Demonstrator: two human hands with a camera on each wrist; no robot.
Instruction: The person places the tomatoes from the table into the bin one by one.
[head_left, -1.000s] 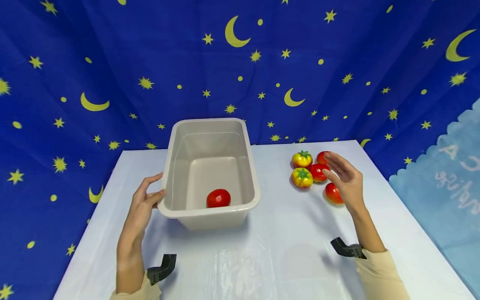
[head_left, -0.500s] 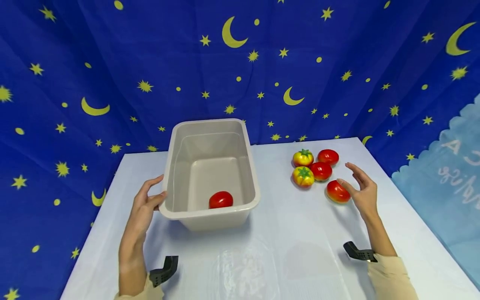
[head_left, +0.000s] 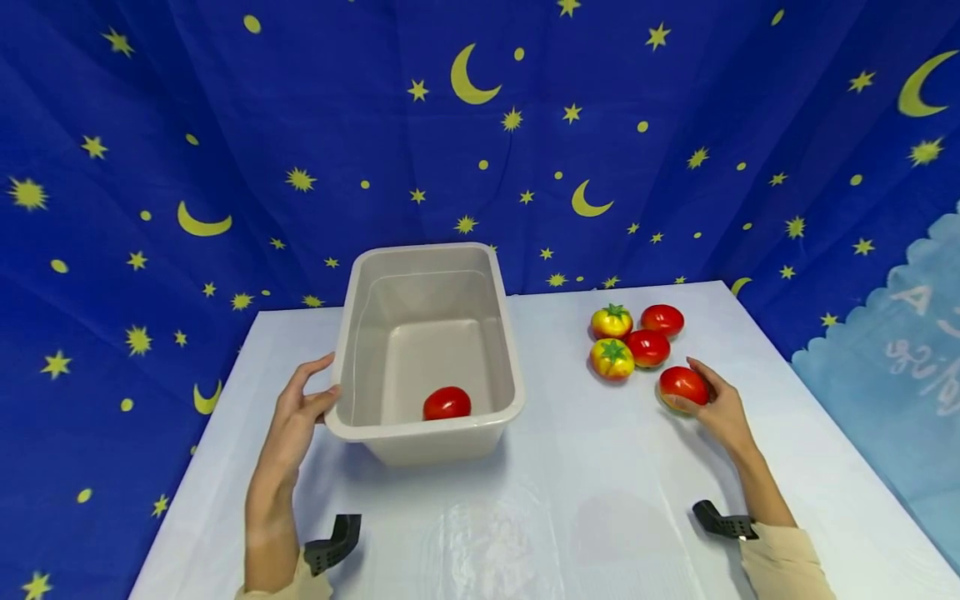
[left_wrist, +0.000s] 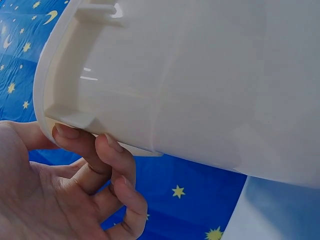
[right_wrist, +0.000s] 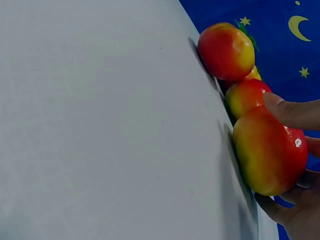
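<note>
A deep beige plastic bin (head_left: 428,427) stands on the white table at centre left. My left hand (head_left: 294,417) grips its left rim; the left wrist view has the curled fingers (left_wrist: 118,145) against the outside, under the lip. One red mango (head_left: 447,403) lies inside the bin near its front wall. On the right, my right hand (head_left: 722,410) holds another mango (right_wrist: 262,152), red with a yellow-green side, between thumb and fingers. That mango appears to be at the table surface.
Behind the held mango, two red mangoes (head_left: 648,348) and two yellow-red fruits with green leafy tops (head_left: 612,360) cluster together on the white table (head_left: 570,467). A blue star-patterned cloth (head_left: 420,150) hangs at the table's back edge.
My right hand first drew back right from above the fruits, then came down and closed round the nearest mango. The left hand stays at the bin's rim.
</note>
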